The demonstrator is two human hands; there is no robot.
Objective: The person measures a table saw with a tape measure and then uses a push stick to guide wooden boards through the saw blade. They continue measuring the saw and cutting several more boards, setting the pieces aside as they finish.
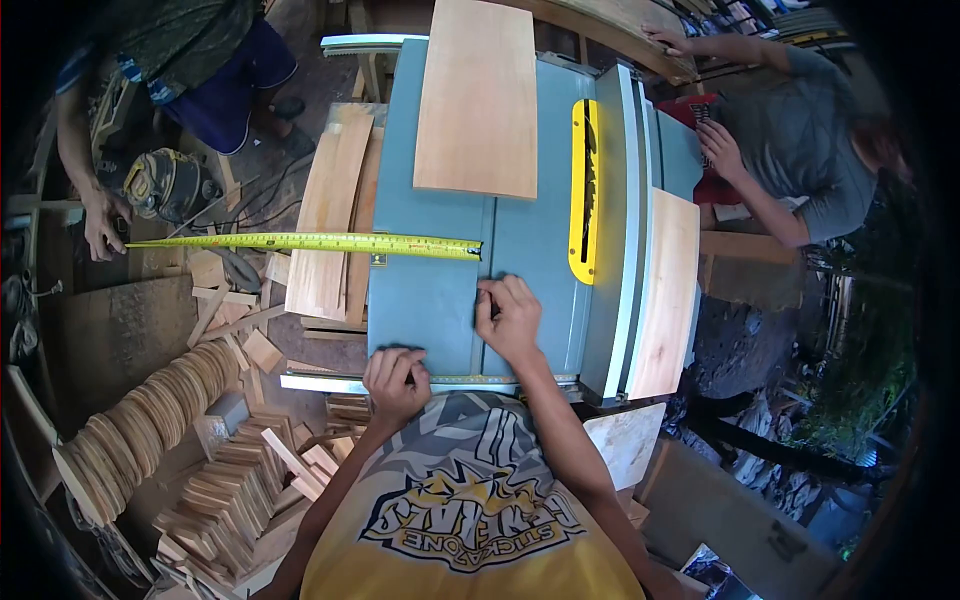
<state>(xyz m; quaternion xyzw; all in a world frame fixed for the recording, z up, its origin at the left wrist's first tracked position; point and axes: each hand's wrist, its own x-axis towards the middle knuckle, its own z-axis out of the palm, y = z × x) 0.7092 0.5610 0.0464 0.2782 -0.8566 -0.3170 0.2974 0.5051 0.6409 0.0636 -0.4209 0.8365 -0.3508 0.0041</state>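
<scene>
My left hand [397,382] rests with curled fingers at the near edge of the blue-grey table saw top [425,310]; nothing shows in it. Further right, my right hand [511,318] is closed over the saw top, thumb and fingers pinched together, and what they hold, if anything, is hidden. A yellow tape measure blade [330,242] stretches across the table just beyond my hands, its hooked end lying free near the table's groove. At the left, another person's hand [103,225] is at the blade's other end. A wide wooden board [478,100] lies on the far part of the top.
A saw blade [590,150] stands in its yellow insert [577,190], beside the long metal fence [622,240]. Another board [668,290] lies right of the fence. Stacked wood pieces [150,420] fill the lower left. A second person [800,130] is at the right.
</scene>
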